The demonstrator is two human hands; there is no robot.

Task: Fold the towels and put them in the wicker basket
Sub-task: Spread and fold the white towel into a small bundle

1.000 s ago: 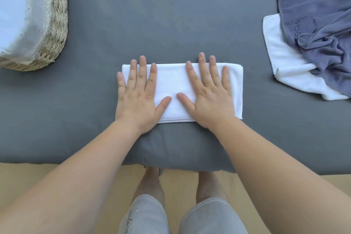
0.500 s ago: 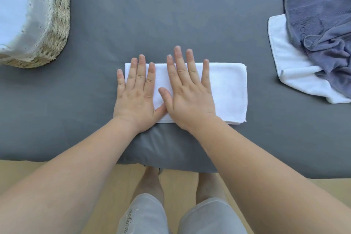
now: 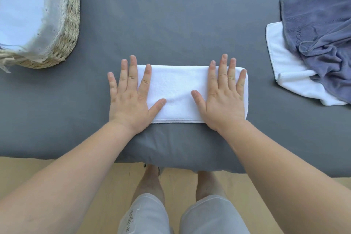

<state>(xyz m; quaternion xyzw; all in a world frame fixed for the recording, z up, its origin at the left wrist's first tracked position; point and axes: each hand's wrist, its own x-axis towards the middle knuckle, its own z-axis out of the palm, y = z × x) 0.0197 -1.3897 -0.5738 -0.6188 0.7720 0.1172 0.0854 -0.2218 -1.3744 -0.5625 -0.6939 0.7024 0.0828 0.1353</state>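
Note:
A white towel (image 3: 178, 89), folded into a long strip, lies on the grey cloth-covered table (image 3: 171, 24) near its front edge. My left hand (image 3: 131, 97) presses flat on the strip's left end, fingers straight and spread. My right hand (image 3: 224, 93) lies flat on its right end in the same way. The wicker basket (image 3: 64, 24) with a white cloth lining stands at the far left. At the far right a crumpled blue-grey towel (image 3: 321, 38) lies on top of another white towel (image 3: 284, 64).
The table's front edge (image 3: 57, 155) runs across the lower part of the view, with a wooden floor (image 3: 180, 182) and my own legs below it. Bare grey cloth stretches between the basket and the pile of towels.
My right hand slid from the middle of the strip, beside the left hand, out to its right end. My left hand stayed on the left end.

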